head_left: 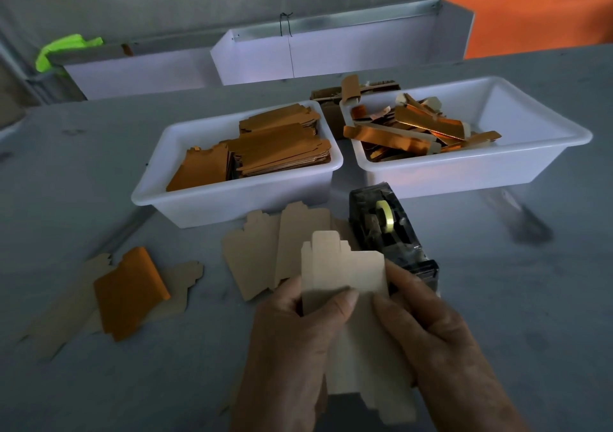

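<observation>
At a grey table (99, 166), the left bin (152, 196) holds stacked gold flats and the right bin (464, 172) a loose heap, both within my reach. Beside my work stands the dispenser (391, 232), probably for sealing. I hold the blank (345, 265) just above the table, plain side up. My left hand (298, 332) pinches its fold and my right hand (428, 325) grips its edge. My palms hide its underside, its near end blurs, and the heap is hard to read in the dim light.
</observation>
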Demonstrator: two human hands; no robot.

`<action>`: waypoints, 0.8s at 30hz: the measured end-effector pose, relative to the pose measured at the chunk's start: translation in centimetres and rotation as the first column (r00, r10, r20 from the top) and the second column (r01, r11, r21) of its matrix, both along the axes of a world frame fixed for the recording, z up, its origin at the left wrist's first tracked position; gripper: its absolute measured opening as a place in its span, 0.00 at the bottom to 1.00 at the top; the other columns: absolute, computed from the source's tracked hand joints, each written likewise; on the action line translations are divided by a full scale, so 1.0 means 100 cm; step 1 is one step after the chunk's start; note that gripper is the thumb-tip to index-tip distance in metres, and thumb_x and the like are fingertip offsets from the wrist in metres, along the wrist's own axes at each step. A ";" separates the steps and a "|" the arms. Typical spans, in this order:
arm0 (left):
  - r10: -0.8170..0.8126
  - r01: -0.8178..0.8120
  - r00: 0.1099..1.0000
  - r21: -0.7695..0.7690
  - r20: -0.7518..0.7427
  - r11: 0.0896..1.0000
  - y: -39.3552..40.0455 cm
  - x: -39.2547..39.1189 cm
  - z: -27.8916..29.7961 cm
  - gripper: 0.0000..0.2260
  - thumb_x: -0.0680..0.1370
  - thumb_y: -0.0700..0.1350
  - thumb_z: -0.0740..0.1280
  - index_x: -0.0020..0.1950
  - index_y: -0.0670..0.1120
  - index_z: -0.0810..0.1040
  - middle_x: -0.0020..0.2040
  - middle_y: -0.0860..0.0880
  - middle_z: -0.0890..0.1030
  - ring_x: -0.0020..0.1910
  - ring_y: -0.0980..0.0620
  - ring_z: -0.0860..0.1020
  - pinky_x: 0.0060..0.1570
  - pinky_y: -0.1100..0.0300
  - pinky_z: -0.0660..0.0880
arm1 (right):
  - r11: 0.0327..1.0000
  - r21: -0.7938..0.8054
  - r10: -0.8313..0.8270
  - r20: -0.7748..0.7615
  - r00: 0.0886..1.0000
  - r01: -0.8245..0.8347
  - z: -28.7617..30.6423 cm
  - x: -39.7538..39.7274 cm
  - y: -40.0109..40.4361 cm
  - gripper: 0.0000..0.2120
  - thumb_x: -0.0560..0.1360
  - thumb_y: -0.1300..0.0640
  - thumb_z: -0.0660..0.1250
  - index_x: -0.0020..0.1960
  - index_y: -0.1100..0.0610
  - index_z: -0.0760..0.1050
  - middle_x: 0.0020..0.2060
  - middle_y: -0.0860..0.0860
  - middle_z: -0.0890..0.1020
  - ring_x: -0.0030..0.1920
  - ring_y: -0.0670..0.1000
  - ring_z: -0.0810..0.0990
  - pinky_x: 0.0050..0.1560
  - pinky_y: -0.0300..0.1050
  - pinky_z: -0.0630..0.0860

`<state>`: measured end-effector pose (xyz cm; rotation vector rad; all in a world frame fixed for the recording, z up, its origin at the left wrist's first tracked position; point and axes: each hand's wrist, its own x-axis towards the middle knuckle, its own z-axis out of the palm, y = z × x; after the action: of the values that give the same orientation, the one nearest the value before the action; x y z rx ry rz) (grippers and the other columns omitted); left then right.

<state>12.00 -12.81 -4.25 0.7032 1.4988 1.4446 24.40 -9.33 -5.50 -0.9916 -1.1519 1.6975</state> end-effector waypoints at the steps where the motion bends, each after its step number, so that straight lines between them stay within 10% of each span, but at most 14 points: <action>1: 0.024 -0.023 0.999 0.006 -0.048 1.000 0.000 0.001 -0.001 0.07 0.69 0.40 0.74 0.44 0.50 0.85 0.39 0.46 0.86 0.40 0.46 0.84 0.37 0.55 0.81 | 1.000 0.019 -0.017 0.040 0.999 0.016 -0.002 0.000 0.001 0.16 0.75 0.64 0.64 0.55 0.46 0.79 0.24 0.41 0.75 0.26 0.38 0.76 0.24 0.31 0.70; 10: 0.031 -0.035 0.973 -0.015 -0.227 0.999 0.001 0.002 -0.005 0.06 0.71 0.44 0.74 0.44 0.54 0.83 0.38 0.50 0.85 0.38 0.52 0.84 0.40 0.52 0.81 | 0.914 0.403 -0.224 0.385 0.895 0.055 -0.013 -0.003 -0.004 0.16 0.67 0.56 0.73 0.48 0.38 0.75 0.24 0.45 0.71 0.27 0.41 0.73 0.31 0.28 0.71; 16: 0.052 -0.059 0.943 -0.009 -0.328 0.998 0.002 0.004 -0.003 0.03 0.69 0.49 0.74 0.40 0.55 0.82 0.33 0.49 0.83 0.33 0.51 0.82 0.34 0.49 0.81 | 0.870 0.491 -0.222 0.314 0.923 0.042 -0.006 -0.011 -0.018 0.18 0.70 0.38 0.64 0.60 0.34 0.72 0.29 0.43 0.79 0.29 0.40 0.78 0.31 0.26 0.71; 24: -0.239 0.240 0.969 0.012 -0.065 0.971 -0.003 -0.004 0.011 0.12 0.75 0.52 0.66 0.40 0.46 0.83 0.30 0.45 0.80 0.29 0.50 0.79 0.28 0.63 0.74 | 0.868 0.494 -0.147 0.358 0.922 -0.053 -0.004 -0.007 -0.016 0.22 0.75 0.56 0.63 0.65 0.36 0.71 0.30 0.45 0.82 0.32 0.41 0.81 0.37 0.26 0.74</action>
<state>11.62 -13.08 -3.15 0.9168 1.3958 1.2647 23.69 -10.89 -5.85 -1.0283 -1.7007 1.0888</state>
